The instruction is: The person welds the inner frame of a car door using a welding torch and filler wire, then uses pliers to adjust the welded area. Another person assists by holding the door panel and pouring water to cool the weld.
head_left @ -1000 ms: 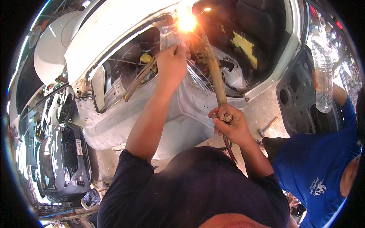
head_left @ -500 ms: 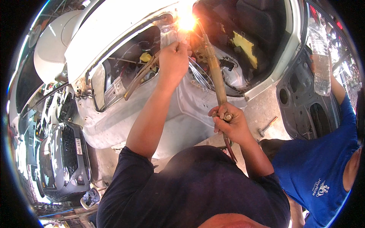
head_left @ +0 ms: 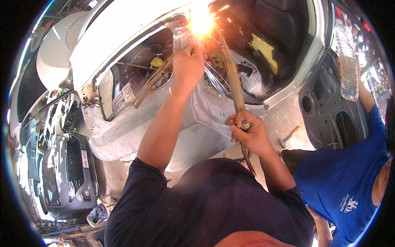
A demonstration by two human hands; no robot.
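A long brass-coloured gas torch (head_left: 233, 82) is gripped in my right hand (head_left: 247, 131), its fingers wrapped round the valve end. From there the torch points up and away, and its tip meets a blinding glow (head_left: 201, 22) at the far edge of the car body. Just below the glow my left hand (head_left: 188, 70) is closed in a pinch. Thin silvery filler wires (head_left: 216, 78) trail from beside its fingers toward the lower right. Glare hides the metal at the torch tip. The white car body (head_left: 164, 127) has bare, greyish panels and open gaps.
Brownish cables (head_left: 152, 84) hang out of the left opening. Torn yellow foam (head_left: 264, 51) shows inside the car. At right, a co-worker in a blue shirt (head_left: 337, 181) is near a dark door panel (head_left: 329, 107) and a clear bottle (head_left: 349, 70). A hammer (head_left: 289, 137) lies on the floor.
Sparks now fly up and to the right from the brighter glow. Both my hands and the torch stay almost in place. The co-worker and the bottle have shifted slightly.
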